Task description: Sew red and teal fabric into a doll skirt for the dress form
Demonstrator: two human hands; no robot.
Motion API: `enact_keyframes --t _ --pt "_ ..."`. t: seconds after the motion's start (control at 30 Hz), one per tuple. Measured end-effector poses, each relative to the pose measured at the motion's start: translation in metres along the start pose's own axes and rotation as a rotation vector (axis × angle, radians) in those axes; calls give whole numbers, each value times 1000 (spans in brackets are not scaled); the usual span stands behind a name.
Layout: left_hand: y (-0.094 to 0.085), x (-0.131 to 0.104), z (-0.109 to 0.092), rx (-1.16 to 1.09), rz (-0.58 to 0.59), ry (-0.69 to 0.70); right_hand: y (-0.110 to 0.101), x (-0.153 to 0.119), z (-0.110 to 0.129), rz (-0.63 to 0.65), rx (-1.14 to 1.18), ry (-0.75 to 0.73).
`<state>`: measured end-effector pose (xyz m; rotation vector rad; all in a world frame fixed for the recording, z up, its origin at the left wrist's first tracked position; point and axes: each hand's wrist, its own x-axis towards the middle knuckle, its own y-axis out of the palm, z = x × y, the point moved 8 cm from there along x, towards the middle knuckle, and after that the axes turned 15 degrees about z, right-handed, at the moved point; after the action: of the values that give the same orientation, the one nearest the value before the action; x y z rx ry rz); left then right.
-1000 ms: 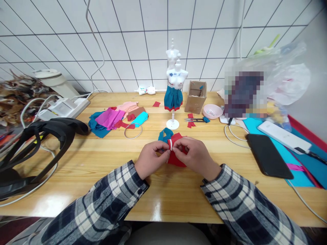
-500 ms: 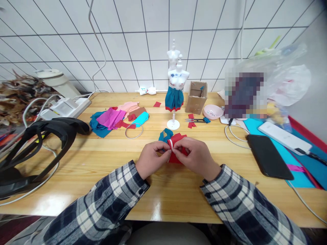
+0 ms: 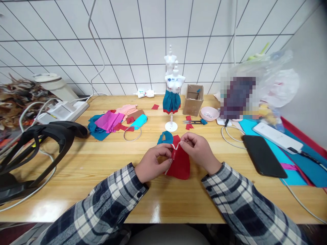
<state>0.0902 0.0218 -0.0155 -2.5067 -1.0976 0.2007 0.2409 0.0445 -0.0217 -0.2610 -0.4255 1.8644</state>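
My left hand [image 3: 154, 160] pinches a piece of red fabric [image 3: 182, 166] by its left edge, between thumb and fingers. Between the fingertips of my right hand [image 3: 200, 149] is the end of a narrow white tape strip [image 3: 175, 146], bent in a V as it lifts off the fabric. Where the strip has come away, a shiny band shows on the red. A teal fabric piece with a cut-out [image 3: 161, 137] lies just behind my hands. Beyond it a small white mannequin [image 3: 175, 83] stands on a round base, dressed in a teal skirt [image 3: 171, 101] with a red hem.
Thread snips [image 3: 195, 122] rest on red scraps, near a cardboard box [image 3: 193, 102] and a pink bowl [image 3: 209, 113]. Left are fabric scraps [image 3: 112, 121], a metal ring [image 3: 132, 133] and a black headset [image 3: 46, 149]. A black phone [image 3: 263, 154] lies right.
My right hand has drawn away to the upper right with the white strip, parting from my left hand. More of the red fabric shows, hanging lower toward me. The view has shifted slightly.
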Motion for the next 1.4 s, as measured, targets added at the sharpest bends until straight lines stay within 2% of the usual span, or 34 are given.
enact_keyframes --t 0.13,0.33,0.5,0.6,0.7,0.8,0.9,1.0,1.07,1.2,1.3,1.4 --pt "7 -1 3 -92 81 -15 -13 6 -16 -84 -132 52" --pt "20 -2 2 -482 234 31 -21 13 -35 -125 -228 108" --pt "22 -4 4 -674 247 87 -35 16 -56 -223 -196 188" --pt "20 -6 2 -757 226 127 -42 15 -70 -288 -43 203" --pt "9 -10 -2 -848 124 181 -49 14 -73 -347 75 172" --pt "-20 -18 0 -856 -133 212 -62 14 -63 -403 121 132" --pt "-49 -29 3 -684 -383 256 -87 21 -39 -487 84 32" --pt "-57 -37 10 -511 -533 274 -115 38 -11 -562 -90 -51" --pt "-50 -36 17 -446 -548 231 -132 53 3 -623 -274 -2" --pt "-29 -28 26 -410 -479 114 -150 81 16 -690 -615 184" --pt "-26 -26 26 -412 -498 47 -153 98 11 -659 -752 287" --pt "-28 -25 23 -404 -508 -1 -149 111 2 -555 -903 321"
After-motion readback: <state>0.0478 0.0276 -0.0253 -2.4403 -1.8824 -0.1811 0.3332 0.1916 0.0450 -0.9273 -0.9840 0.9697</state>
